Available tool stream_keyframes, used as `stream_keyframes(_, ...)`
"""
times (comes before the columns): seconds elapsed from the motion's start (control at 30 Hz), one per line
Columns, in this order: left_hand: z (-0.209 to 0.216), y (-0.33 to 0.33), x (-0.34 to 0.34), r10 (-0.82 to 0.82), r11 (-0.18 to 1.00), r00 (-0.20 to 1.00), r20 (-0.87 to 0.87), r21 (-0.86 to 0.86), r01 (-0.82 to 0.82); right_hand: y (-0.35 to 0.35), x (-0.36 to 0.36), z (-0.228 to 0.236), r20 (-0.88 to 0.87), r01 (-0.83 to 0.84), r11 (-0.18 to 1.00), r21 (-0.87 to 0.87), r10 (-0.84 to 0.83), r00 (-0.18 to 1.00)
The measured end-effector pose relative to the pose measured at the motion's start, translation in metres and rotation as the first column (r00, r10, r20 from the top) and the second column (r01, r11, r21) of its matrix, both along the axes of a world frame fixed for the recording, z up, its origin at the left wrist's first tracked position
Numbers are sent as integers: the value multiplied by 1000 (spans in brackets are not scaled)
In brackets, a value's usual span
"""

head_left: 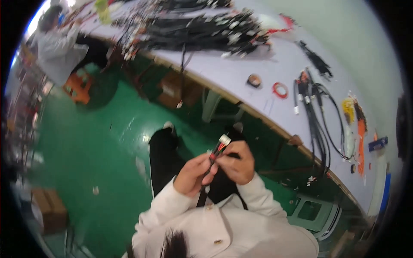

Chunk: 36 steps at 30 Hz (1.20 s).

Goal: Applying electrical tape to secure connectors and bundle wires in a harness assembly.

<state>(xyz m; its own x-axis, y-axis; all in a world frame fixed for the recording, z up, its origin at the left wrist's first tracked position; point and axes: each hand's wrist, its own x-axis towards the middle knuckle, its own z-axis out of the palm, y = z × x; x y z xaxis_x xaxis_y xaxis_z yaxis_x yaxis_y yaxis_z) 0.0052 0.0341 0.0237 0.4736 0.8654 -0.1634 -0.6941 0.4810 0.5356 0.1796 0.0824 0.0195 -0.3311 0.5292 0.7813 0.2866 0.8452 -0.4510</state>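
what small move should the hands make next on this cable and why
I'd probably have the right hand press the red band snug: the left hand is holding the cable, and the right is close beside the band, below the white plug.

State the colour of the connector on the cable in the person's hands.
White; the connector shows best in the head view.

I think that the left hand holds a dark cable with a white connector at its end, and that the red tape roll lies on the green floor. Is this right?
Not entirely: the red tape roll lies on the pale table, not on the green floor, as the head view shows. The left hand does hold a dark cable with a white connector at its end.
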Motion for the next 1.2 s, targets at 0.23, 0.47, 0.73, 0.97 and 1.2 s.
stream_keyframes(0.23,8,4,8,201,980,954,-222,55,-194,-11,-4,-8,-225,-42,978,-205,-5,974)
stream_keyframes(0.47,3,3,9,196,980,943,-267,70,-184,-15,-1,-8,-185,-68,973,-220,26,982)
stream_keyframes(0.73,1,7,2,192,981,920,-342,80,-175,-12,0,-2,-155,-114,959,-259,76,985)
stream_keyframes(0.97,-3,6,-1,208,978,934,-291,96,-188,-24,-19,-18,-565,-312,627,-714,-253,785)
stream_keyframes(1.2,-6,6,-4,343,931,896,-282,231,-284,-30,-44,-25,-742,-782,160,-603,-473,475)
